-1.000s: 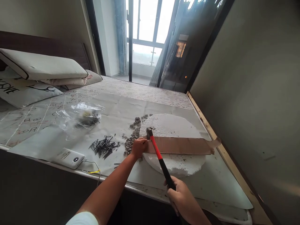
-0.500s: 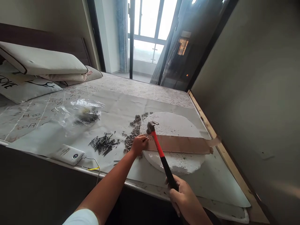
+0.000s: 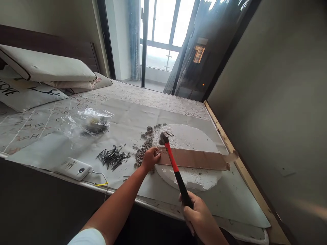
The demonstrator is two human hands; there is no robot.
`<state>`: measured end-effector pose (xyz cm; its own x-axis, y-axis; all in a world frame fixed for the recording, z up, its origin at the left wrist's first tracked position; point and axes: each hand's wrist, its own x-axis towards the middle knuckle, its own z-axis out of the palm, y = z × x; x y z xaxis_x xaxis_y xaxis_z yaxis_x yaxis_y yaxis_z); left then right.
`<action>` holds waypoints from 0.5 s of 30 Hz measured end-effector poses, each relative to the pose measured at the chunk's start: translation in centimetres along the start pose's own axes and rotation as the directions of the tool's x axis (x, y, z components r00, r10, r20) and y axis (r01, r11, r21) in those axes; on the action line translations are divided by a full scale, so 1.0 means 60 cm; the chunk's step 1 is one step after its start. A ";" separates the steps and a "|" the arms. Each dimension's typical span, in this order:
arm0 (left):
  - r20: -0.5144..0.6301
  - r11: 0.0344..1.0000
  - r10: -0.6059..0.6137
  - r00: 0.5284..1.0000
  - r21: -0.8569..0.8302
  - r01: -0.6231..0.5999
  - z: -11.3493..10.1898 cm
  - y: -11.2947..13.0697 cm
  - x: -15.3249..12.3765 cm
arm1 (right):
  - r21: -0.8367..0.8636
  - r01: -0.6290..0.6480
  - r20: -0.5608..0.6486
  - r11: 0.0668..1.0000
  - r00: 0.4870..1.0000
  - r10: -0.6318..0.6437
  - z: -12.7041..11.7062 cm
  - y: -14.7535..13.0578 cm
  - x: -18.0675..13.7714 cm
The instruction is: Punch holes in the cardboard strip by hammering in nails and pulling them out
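Note:
My right hand [image 3: 199, 216] grips the black end of a hammer [image 3: 173, 166] with a red and black handle. Its steel head [image 3: 164, 137] hovers just above the left end of a brown cardboard strip [image 3: 196, 159]. The strip lies across a round white foam disc [image 3: 187, 154] on the bed. My left hand [image 3: 150, 158] rests at the strip's left end, its fingers pinched together on something too small to make out, under the hammer head.
A pile of dark nails [image 3: 112, 157] lies left of my left hand, with grey rubble [image 3: 144, 148] between. A clear plastic bag [image 3: 88, 126], a white power bank [image 3: 74, 167] with cable, and pillows [image 3: 46, 69] sit further left. A wall [image 3: 281, 102] stands close on the right.
The hammer head rose from the strip's end a second ago and hangs slightly raised; my left hand stayed put at the strip's left end.

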<state>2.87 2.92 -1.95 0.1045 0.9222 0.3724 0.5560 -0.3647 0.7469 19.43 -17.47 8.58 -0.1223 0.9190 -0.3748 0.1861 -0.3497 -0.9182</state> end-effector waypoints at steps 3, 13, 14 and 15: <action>-0.003 0.999 -0.021 1.000 -0.038 0.021 0.002 0.000 -0.001 | 0.004 -0.052 0.012 0.999 0.999 0.052 0.001 0.004 0.008; 0.010 0.993 -0.023 1.000 -0.111 0.024 0.000 -0.001 -0.003 | 0.062 -0.016 0.018 0.998 1.000 0.015 -0.001 0.005 0.008; 0.006 0.990 -0.045 0.999 -0.136 0.045 -0.002 0.001 -0.003 | 0.061 -0.032 0.027 0.998 0.999 0.031 0.000 0.008 0.012; -0.001 0.984 -0.075 0.997 -0.162 0.074 -0.004 0.004 -0.002 | 0.052 -0.048 0.040 0.998 0.998 0.046 0.001 0.011 0.017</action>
<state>2.77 2.66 -1.68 0.0617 0.9467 0.3161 0.4216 -0.3118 0.8515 19.36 -16.81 7.58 -0.1521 0.8941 -0.4213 0.1411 -0.4023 -0.9046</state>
